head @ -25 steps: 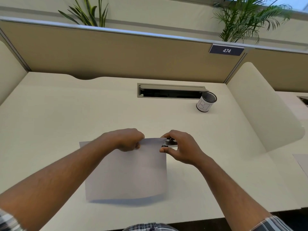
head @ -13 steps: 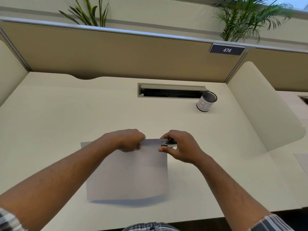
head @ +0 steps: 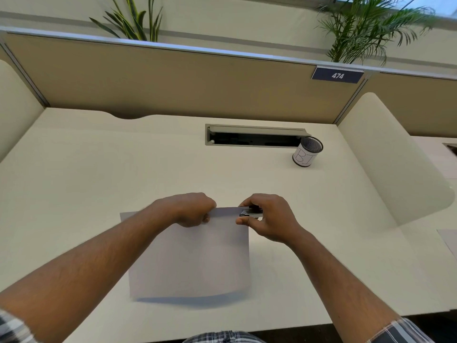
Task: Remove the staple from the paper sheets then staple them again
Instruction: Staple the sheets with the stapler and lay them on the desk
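**A:** Where are the paper sheets?

**B:** The paper sheets (head: pixel 195 256) are in the lower middle of the frame, on the cream desk (head: pixel 99 169). The near edge curls up a little and makes a dark shadow under it.

**A:** Who holds them?

**B:** Both hands. The left hand (head: pixel 193 209) is curled into a fist at the top edge of the sheets, near the middle, and it pinches the paper. The right hand (head: pixel 269 216) is at the top right corner. Its fingers are closed tight around a small stapler (head: pixel 251 212), which is dark and silver.

**A:** Is the stapler touching the paper?

**B:** Yes, its front end sits right on the corner. (I cannot see a staple, it is too small.) I cannot tell if the stapler is pressed all the way down.

**A:** What else is on the desk?

**B:** A round mesh cup (head: pixel 307 151) stands at the upper right of the desk, well apart from the hands. It has letters drawn on its white side. Just to its left is a long open slot (head: pixel 254 138) in the desk, dark inside.

**A:** And behind?

**B:** A tan wall panel (head: pixel 173 82) runs across the top. A blue sign (head: pixel 337 75) that says 474 hangs on it at the upper right. Green plants (head: pixel 366 28) stick up behind the panel.
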